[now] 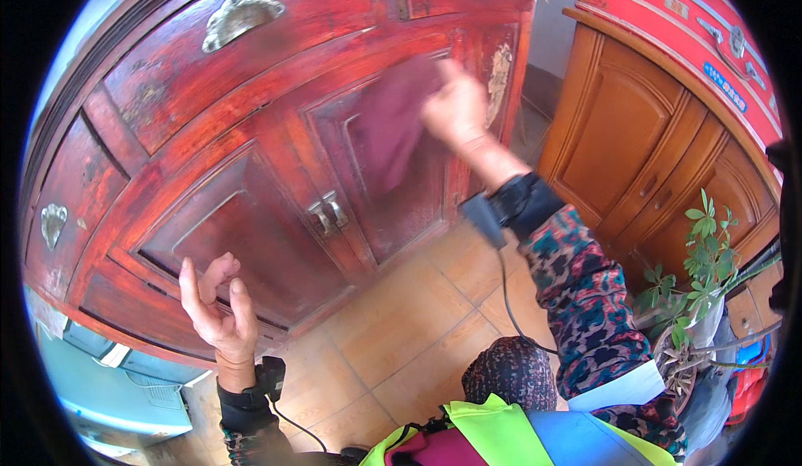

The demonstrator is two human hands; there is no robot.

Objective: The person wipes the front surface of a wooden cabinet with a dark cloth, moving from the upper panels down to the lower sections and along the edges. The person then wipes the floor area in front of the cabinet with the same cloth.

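While the right hand [455, 106] clamps its fingers on a cloth [393, 127] — hanging lengthwise down the cabinet door [251, 224] — left-hand [219, 311] fingers spread.

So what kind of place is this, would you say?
Most likely a room in a home. There's an old red wooden cabinet with metal handles, a brown wooden cupboard beside it, a tiled floor and a potted plant. The right hand presses a dark red cloth to the cabinet door.

cloth [393, 123] on cabinet door [251, 224], plant [697, 274] far right
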